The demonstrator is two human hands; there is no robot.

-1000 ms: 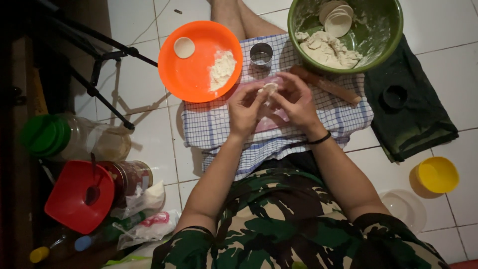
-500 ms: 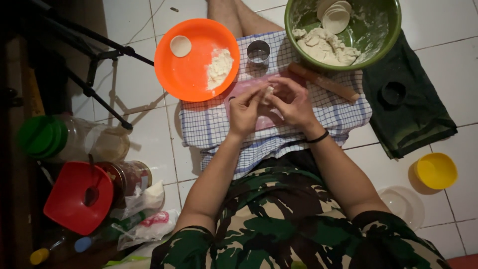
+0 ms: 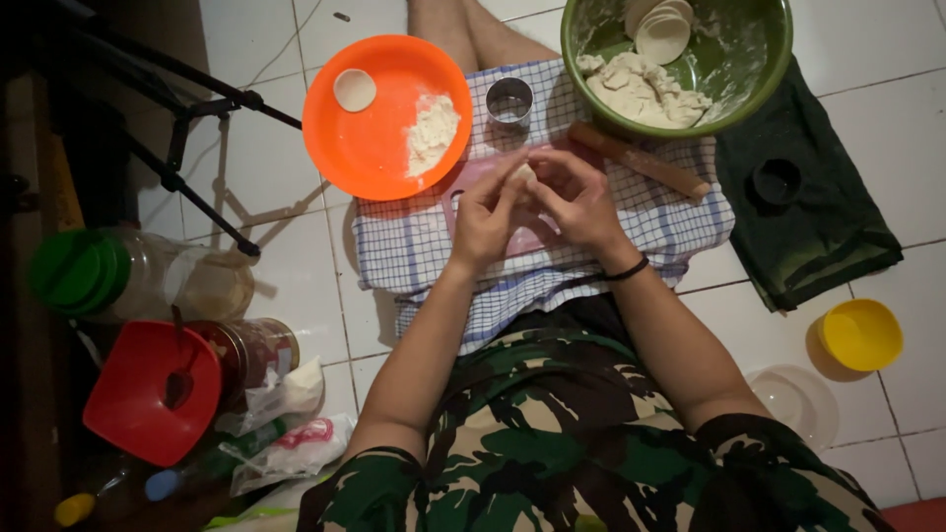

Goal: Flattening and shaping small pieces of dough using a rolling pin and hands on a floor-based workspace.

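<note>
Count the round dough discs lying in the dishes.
2 clearly: one dough disc on the orange plate, one disc on top in the green bowl; more seem stacked beneath it, partly hidden.

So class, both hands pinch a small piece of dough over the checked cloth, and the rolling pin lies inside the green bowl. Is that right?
Not quite. The rolling pin lies on the checked cloth, just outside the green bowl, as the head view shows. The left hand and right hand do pinch the dough over the cloth.
</note>
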